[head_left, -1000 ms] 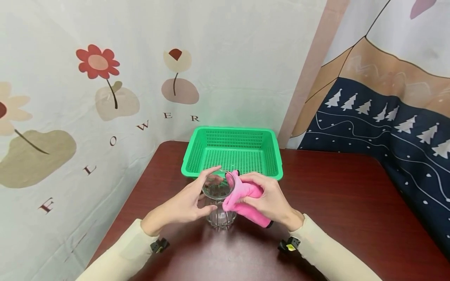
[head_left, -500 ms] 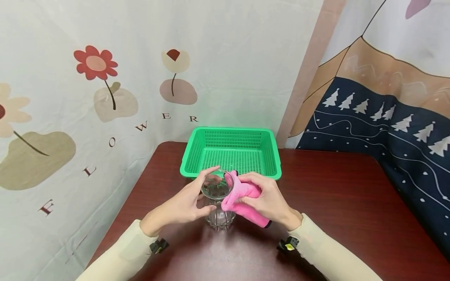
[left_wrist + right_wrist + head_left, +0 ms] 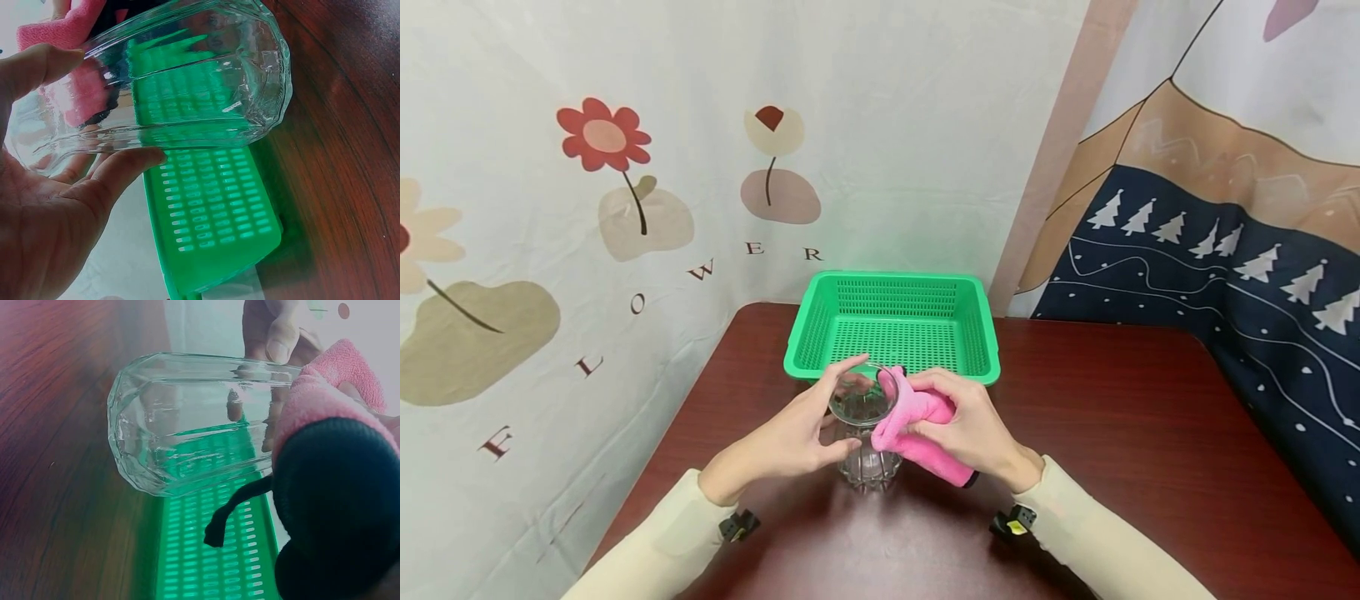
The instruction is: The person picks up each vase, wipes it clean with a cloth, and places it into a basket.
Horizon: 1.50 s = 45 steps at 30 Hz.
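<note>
A clear, faceted glass vase (image 3: pixel 869 468) with a round open mouth is upright at the front of the basket. My left hand (image 3: pixel 793 437) grips its neck from the left, thumb in front and fingers behind; the left wrist view shows the thumb and fingers around the glass (image 3: pixel 206 94). In my right hand (image 3: pixel 977 425) is a pink towelling cloth (image 3: pixel 928 458) with dark edging, pinched over the right side of the rim. Seen from the right wrist, a dark end of the cloth (image 3: pixel 337 487) and a short black loop hang in front of the vase.
Behind the vase, a green perforated plastic basket (image 3: pixel 895 333) stands on the dark red-brown table (image 3: pixel 1112 417). A printed fabric backdrop (image 3: pixel 910 150) hangs beyond the table's back edge and along its left side. Black wrist cameras sit on both sleeves.
</note>
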{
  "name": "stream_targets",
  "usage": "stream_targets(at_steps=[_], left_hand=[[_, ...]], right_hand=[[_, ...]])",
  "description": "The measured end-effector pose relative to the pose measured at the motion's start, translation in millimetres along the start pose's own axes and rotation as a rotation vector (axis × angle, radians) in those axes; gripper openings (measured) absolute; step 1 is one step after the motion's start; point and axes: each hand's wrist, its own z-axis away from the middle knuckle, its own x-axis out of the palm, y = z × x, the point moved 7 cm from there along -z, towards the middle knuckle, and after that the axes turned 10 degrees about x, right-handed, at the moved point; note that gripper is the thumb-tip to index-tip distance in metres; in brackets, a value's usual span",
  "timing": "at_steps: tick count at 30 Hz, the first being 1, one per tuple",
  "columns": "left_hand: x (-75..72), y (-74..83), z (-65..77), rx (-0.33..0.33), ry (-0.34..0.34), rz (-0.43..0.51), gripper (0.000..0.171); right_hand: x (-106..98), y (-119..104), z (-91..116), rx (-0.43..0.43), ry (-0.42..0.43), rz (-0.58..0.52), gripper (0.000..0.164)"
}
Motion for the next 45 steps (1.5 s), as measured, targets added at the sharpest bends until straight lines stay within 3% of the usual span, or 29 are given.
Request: stream_targets(at_steps=[16,45], left_hand=[[0.6,-0.2,-1.6,0.018,0.000,0.001,0.112],[0.8,-1.8,-1.0,0.013,0.001,0.000,0.113]], right_hand=[[7,2,-2,-0.061,-0.026,0.080,0.041],[17,6,1,-0.098,-0.080,0.253,0.051]])
